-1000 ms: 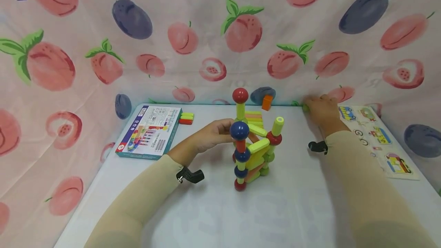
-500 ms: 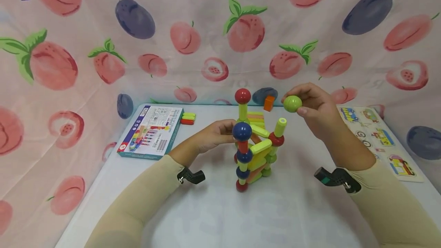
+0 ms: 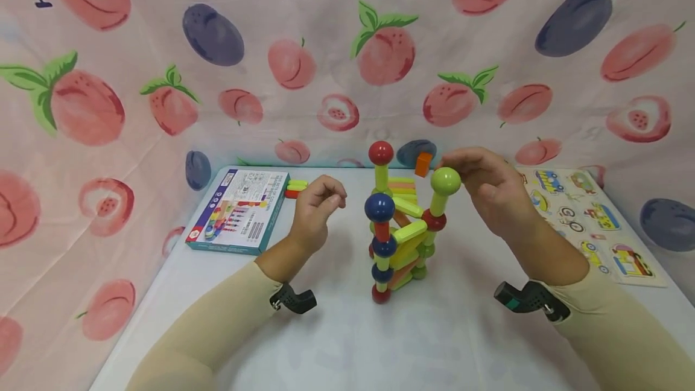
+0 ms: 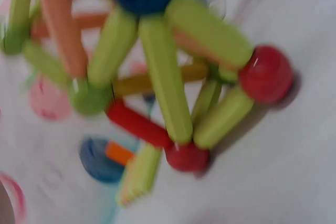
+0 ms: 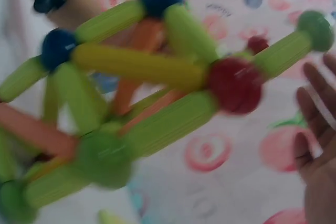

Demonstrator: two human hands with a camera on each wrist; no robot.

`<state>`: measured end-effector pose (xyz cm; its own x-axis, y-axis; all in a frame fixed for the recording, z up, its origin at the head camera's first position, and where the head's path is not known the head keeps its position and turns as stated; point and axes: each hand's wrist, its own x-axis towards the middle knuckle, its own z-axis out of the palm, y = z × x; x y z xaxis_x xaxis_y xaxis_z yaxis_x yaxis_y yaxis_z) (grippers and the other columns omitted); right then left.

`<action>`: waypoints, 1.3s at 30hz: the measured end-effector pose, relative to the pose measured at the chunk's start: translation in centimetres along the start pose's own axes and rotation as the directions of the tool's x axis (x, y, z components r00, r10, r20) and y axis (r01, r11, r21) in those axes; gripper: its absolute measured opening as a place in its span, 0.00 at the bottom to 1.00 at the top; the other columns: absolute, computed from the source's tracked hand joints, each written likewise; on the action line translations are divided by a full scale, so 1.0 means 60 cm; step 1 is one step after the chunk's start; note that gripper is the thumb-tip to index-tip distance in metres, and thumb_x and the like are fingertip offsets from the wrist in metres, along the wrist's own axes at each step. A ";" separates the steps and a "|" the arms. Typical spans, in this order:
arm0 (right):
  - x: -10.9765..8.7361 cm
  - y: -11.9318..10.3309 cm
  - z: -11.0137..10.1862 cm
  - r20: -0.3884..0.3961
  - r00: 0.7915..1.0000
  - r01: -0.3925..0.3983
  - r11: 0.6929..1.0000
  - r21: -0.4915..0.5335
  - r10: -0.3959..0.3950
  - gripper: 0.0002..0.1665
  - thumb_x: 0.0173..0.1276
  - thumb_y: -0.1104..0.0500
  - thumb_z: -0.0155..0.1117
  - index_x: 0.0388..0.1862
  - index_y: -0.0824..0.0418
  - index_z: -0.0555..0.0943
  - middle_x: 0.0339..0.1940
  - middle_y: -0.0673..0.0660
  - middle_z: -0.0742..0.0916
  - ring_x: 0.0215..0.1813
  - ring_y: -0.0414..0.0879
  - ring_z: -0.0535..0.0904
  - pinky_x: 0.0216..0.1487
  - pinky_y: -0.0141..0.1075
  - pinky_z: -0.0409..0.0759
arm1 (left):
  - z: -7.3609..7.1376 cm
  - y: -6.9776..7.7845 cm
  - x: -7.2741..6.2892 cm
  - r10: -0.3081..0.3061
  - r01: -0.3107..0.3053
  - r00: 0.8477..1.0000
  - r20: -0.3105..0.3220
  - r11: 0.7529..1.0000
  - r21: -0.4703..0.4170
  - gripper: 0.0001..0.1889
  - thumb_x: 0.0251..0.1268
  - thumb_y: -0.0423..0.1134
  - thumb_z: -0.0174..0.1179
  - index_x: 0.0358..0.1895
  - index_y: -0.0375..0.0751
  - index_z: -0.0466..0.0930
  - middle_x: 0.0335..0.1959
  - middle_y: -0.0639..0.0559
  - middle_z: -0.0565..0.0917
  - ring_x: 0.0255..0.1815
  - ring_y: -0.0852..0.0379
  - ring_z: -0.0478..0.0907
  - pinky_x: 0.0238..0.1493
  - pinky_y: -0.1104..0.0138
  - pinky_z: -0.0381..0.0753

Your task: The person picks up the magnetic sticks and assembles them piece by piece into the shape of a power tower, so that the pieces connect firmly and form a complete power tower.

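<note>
A tower of coloured rods and balls [image 3: 404,252] stands upright on the table, red, blue and green balls joining yellow-green, orange and red rods. The green ball [image 3: 445,181] now tops the upright rod at the tower's right. Just right of that ball is my right hand [image 3: 496,195], its fingers extended and apart from it; the right wrist view shows the same hand [image 5: 320,145] beside the green ball [image 5: 315,31]. My left hand [image 3: 317,213] is raised left of the tower with relaxed, bent fingers and nothing in them. The left wrist view shows the tower's lower joints [image 4: 187,156] close up.
A flat toy box [image 3: 239,210] lies at the left, with several short rods [image 3: 297,186] beside it. Behind the tower are more rods [image 3: 402,189] and a small orange block [image 3: 423,164]. A picture board [image 3: 597,222] lies at the right, before a fruit-print curtain [image 3: 336,47].
My right hand brought the green ball from the back right, set it on the tower's right upright rod and let go. My left hand released the tower and drew back left.
</note>
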<state>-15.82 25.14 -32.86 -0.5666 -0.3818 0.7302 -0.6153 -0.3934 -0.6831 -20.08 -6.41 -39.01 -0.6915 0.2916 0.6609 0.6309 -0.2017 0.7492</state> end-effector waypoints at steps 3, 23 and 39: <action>-0.021 0.020 0.005 -0.023 1.000 0.007 1.000 -0.008 -0.007 0.27 0.79 0.54 0.68 0.69 0.68 0.79 0.60 0.58 0.87 0.62 0.50 0.81 0.71 0.39 0.73 | 0.011 0.039 -0.011 0.157 -0.171 0.979 0.126 0.980 0.105 0.22 0.80 0.51 0.53 0.50 0.30 0.81 0.38 0.42 0.83 0.42 0.51 0.80 0.48 0.62 0.80; -0.054 0.047 0.024 -0.018 0.987 -0.160 0.984 -0.077 0.159 0.16 0.78 0.73 0.58 0.60 0.67 0.82 0.53 0.52 0.88 0.55 0.44 0.83 0.51 0.34 0.87 | 0.063 0.096 -0.020 0.175 -0.225 0.948 0.267 0.960 0.169 0.25 0.81 0.57 0.59 0.57 0.36 0.84 0.50 0.47 0.89 0.53 0.53 0.80 0.55 0.58 0.83; -0.059 0.048 0.019 -0.030 0.990 -0.140 0.990 -0.015 0.140 0.19 0.83 0.66 0.56 0.68 0.67 0.80 0.58 0.56 0.88 0.63 0.50 0.81 0.66 0.37 0.79 | 0.061 0.090 -0.025 0.105 -0.149 0.966 0.235 0.972 0.182 0.24 0.84 0.56 0.53 0.58 0.37 0.83 0.48 0.47 0.87 0.51 0.52 0.80 0.54 0.57 0.82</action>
<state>-14.97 24.38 -37.40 -0.6632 -0.4075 0.6278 -0.5383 -0.3231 -0.7784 -14.35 -4.52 -36.09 -0.5197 0.4804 0.7065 0.7804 -0.0696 0.6213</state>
